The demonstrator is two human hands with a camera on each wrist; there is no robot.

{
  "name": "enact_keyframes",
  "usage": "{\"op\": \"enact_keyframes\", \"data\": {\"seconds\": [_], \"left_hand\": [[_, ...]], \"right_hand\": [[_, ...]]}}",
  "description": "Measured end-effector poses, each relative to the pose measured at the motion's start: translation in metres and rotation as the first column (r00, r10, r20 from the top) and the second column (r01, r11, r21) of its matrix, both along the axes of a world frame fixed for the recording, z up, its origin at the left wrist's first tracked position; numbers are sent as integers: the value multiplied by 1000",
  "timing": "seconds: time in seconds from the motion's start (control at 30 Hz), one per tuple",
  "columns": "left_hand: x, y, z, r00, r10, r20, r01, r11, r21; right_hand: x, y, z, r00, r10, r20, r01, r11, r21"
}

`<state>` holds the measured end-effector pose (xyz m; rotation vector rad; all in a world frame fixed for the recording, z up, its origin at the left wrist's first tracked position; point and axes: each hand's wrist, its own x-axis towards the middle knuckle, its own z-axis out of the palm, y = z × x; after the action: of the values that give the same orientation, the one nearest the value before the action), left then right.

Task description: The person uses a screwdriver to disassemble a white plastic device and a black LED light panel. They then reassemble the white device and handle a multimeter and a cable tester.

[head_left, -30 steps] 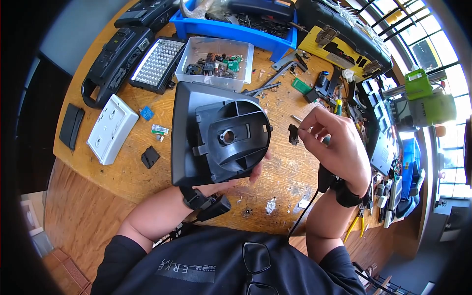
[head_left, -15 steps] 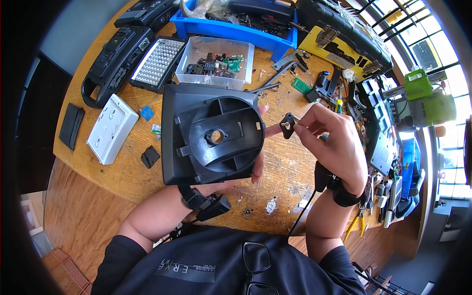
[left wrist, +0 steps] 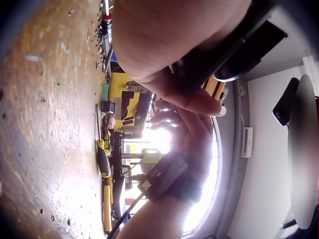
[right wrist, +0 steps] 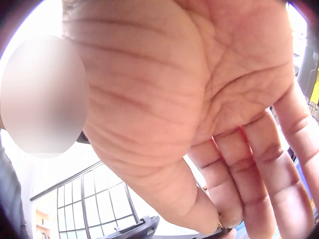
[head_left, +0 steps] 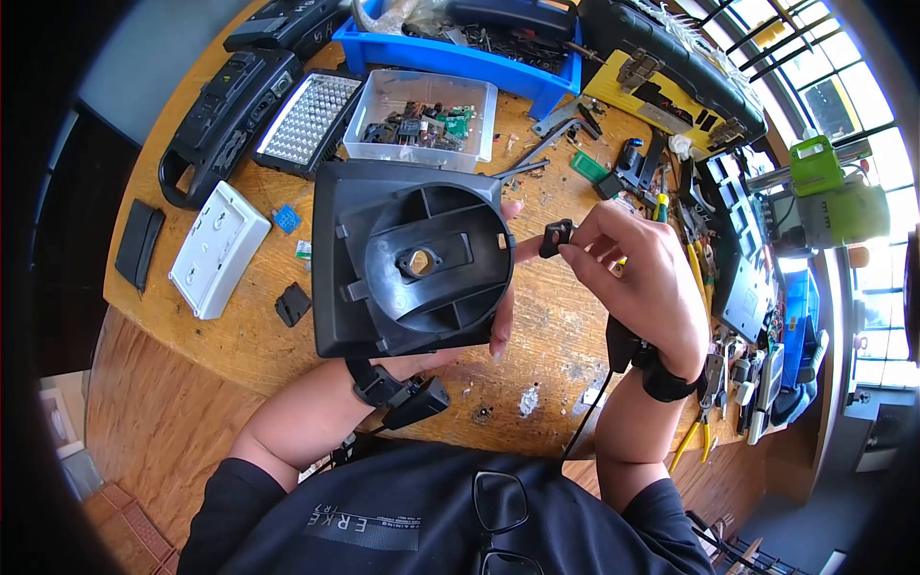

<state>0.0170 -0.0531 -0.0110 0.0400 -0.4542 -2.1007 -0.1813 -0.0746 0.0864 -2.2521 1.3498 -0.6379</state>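
In the head view my left hand (head_left: 502, 321) holds a black plastic housing (head_left: 345, 331) from underneath, and most of the hand is hidden behind it. A rounded recess with ribs and a central hole faces up. Some left fingers extend past its right edge, one reaching toward the small part. Between thumb and forefinger, my right hand (head_left: 647, 264) pinches a small black plastic part (head_left: 553, 238) just right of the housing. The left wrist view has the left hand (left wrist: 174, 40) close up against the dark housing. The right palm (right wrist: 224, 64) fills the right wrist view.
Behind the housing stand a clear bin (head_left: 422, 158) of small parts and a blue tray (head_left: 450, 62). An LED light panel (head_left: 309, 115) and a white plastic case (head_left: 220, 254) sit at left. Tools and scraps line the right side, near yellow-handled pliers (head_left: 695, 436).
The housing has shifted slightly left and flattened, exposing more left fingers. My right hand has brought the small black part left, turning it along the way, close to a left finger.
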Motion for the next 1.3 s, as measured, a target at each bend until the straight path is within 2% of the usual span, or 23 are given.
{"op": "enact_keyframes", "data": {"seconds": [0.17,0.33,0.47,0.57,0.63,0.77,0.83,0.97,1.07,1.13,1.3], "left_hand": [[3,0,2,999,-48,16,46,993,108],[1,1,0,993,-11,118,9,1000,21],[1,1,0,985,24,168,-12,997,-70],[2,3,4,990,12,144,-15,1000,15],[3,3,6,968,56,244,-35,995,-91],[1,2,3,976,79,204,-57,992,-112],[3,1,6,987,30,155,-22,998,-55],[3,2,5,988,32,154,-28,999,-32],[4,3,5,980,59,189,-57,998,-18],[5,3,5,938,77,339,-54,996,-75],[5,2,2,969,56,242,-43,997,-58]], "right_hand": [[1,0,0,1000,6,-4,-6,1000,2],[4,0,-2,996,-6,89,3,1000,29],[5,0,-3,995,-8,98,6,1000,20],[6,1,0,998,-4,58,5,1000,-6],[8,1,2,1000,3,-7,-3,998,-58],[12,2,3,1000,-15,-26,13,997,-79],[12,1,0,999,4,-36,-8,993,-118],[13,1,-3,997,9,-76,-21,987,-156],[14,2,-3,998,1,-70,-10,991,-135],[14,1,-3,998,-6,-65,-1,994,-106],[13,0,-3,999,1,-53,-6,996,-92]]}}
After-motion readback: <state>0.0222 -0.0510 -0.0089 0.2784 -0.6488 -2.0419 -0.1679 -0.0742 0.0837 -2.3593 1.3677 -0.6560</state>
